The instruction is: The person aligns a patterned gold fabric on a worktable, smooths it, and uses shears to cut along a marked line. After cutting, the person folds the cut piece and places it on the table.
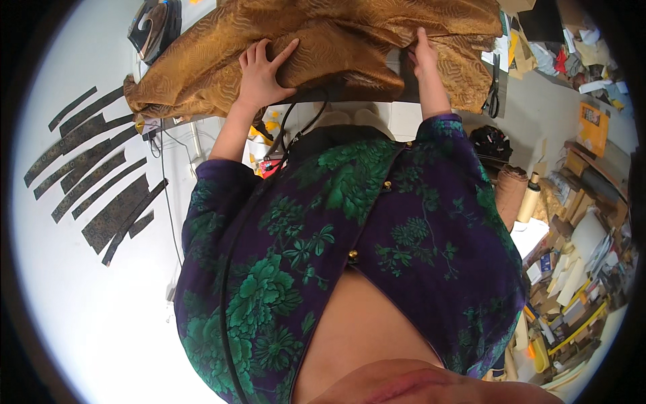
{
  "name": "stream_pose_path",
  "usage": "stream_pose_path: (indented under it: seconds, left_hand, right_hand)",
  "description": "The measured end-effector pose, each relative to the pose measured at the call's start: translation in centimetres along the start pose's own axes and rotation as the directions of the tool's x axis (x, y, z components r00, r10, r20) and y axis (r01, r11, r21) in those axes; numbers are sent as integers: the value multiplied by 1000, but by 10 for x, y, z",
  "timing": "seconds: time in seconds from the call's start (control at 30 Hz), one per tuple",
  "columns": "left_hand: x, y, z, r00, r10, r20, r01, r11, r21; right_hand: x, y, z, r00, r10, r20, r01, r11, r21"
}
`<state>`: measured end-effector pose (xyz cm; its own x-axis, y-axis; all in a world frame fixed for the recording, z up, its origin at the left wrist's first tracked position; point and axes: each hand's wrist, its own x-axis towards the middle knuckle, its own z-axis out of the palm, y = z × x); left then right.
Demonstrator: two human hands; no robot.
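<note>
Can see little of the desk (353, 89), only a dark strip by the near edge. Covered along nearly the whole length by brown-gold, wave-patterned fabric (336, 54), spread in rumpled folds, drooping past the near edge toward both ends. Fitted with a dark iron (156, 28) at the left end, just beside the fabric. Bounded on the right by black scissors (495, 84); cannot tell whether fully resting on top or jutting past the edge.
</note>
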<state>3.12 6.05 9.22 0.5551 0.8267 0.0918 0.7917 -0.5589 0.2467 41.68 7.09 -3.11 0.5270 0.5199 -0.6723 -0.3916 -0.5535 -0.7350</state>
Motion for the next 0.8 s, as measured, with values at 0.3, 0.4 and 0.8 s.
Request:
stream_pose_path:
  seconds: [0.3,0.4,0.8]
  left_hand:
    - [4,3,2,999,24,36,-26,998,56]
    - [5,0,9,998,53,41,-55,997,47]
    - [14,7,10,983,185,-9,-185,982,-26]
  right_hand:
    - [27,50,-212,600,-736,-313,260,549,-794]
    - [40,57,-271,554,-811,-186,189,341,-921]
    - [88,46,-301,652,-758,-28,138,155,-978]
